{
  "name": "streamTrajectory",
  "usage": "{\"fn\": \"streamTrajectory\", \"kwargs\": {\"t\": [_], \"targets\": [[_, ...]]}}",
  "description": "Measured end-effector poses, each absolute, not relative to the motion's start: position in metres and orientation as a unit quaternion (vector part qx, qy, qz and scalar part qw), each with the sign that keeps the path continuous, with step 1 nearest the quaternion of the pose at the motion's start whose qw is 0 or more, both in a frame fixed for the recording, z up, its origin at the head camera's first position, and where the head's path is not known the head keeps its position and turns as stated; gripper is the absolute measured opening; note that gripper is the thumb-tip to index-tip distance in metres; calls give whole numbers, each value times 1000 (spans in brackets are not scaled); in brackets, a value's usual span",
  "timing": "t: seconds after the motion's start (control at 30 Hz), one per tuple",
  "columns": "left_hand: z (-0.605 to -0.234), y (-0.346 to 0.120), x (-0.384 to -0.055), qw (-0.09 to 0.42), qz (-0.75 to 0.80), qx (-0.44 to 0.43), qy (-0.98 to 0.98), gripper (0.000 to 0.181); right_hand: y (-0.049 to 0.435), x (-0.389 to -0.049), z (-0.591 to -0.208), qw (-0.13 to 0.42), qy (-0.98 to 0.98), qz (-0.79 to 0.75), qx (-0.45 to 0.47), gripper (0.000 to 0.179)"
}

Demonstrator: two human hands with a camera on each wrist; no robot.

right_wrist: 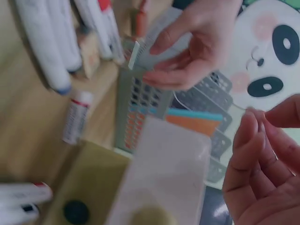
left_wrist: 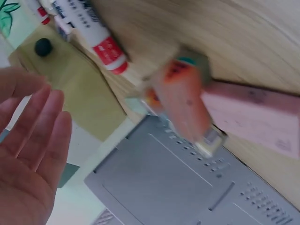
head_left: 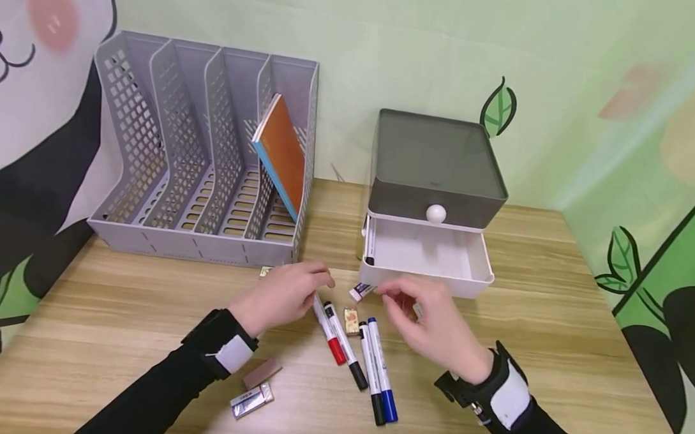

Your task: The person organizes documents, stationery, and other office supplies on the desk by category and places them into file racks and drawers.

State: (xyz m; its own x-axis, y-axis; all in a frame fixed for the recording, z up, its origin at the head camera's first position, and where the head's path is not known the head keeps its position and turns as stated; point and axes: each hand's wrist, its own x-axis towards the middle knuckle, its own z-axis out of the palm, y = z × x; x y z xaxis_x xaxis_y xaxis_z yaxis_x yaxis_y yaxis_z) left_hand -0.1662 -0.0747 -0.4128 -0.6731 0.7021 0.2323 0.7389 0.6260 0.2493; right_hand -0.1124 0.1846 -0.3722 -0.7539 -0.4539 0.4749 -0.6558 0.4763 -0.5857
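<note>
My left hand (head_left: 287, 292) hovers over the table with relaxed fingers, holding nothing in the left wrist view. Below its fingertips lies a red-capped marker (head_left: 332, 342), beside a black-capped one (head_left: 346, 348). A second black-capped marker (head_left: 371, 376) and a blue-capped marker (head_left: 384, 375) lie side by side. My right hand (head_left: 428, 316) is in front of the drawer, thumb and fingers bent near each other, nothing visible between them in the right wrist view. Close to its fingertips is a white-and-dark eraser (head_left: 361, 292); a patterned eraser (head_left: 351, 321) lies among the markers. Something small shows partly behind the right hand.
A grey box has its white drawer (head_left: 484, 277) pulled out, with markers (head_left: 371, 242) along its left side. The grey file rack (head_left: 196, 244) at the left holds orange and blue books (head_left: 282, 155). A pink eraser (head_left: 262, 373) and a wrapped eraser (head_left: 252, 400) lie near the left forearm.
</note>
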Motion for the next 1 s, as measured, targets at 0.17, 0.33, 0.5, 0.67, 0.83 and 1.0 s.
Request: {"fn": "streamTrajectory", "kwargs": {"t": [0.17,0.33,0.5,0.67,0.83,1.0], "targets": [[-417,-77,-164,28,-117,-409,-905,25,183,-103,-389,75,-857,375,345,15],[-420,-76,-161,0,-88,-401,-912,23,181,-103,-403,37,-874,347,339,15],[-425,-76,-160,0,-78,-400,-913,20,179,-103,-411,21,-879,330,345,16],[-429,-77,-160,5,-80,-407,-910,16,180,-103,-413,25,-882,323,342,16],[-430,-80,-156,-8,-85,-397,-914,15,181,-103,-412,26,-884,319,341,17],[-427,-88,-152,-4,-96,-406,-909,13,183,-103,-412,28,-885,317,340,17]]}}
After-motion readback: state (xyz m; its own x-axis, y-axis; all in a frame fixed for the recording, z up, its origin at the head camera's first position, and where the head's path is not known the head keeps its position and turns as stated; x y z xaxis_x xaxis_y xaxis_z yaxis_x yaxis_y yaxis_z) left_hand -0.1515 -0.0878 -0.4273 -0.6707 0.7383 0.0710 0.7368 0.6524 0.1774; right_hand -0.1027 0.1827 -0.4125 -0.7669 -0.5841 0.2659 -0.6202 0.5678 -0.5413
